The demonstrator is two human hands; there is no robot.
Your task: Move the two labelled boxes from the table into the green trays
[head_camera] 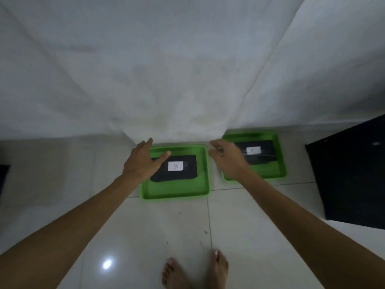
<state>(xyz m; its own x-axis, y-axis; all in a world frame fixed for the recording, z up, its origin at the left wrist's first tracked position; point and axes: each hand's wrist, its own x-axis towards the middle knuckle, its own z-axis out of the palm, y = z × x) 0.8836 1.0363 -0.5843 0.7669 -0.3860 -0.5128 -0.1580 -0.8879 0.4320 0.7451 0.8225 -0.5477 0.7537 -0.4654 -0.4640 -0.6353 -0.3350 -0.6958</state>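
Observation:
Two green trays stand on the tiled floor at the foot of a table draped in white cloth. The left tray holds a flat black box with a white label marked B. In the right tray lies a second black box, its white label blurred. My left hand hovers over the left edge of the B box, fingers spread, holding nothing. My right hand hangs between the two trays, fingers loosely curled and blurred, with nothing in it.
The white cloth hangs down to the floor just behind the trays. A large dark object stands at the right, a dark edge at the far left. My bare feet are on the glossy tiles in front of the trays.

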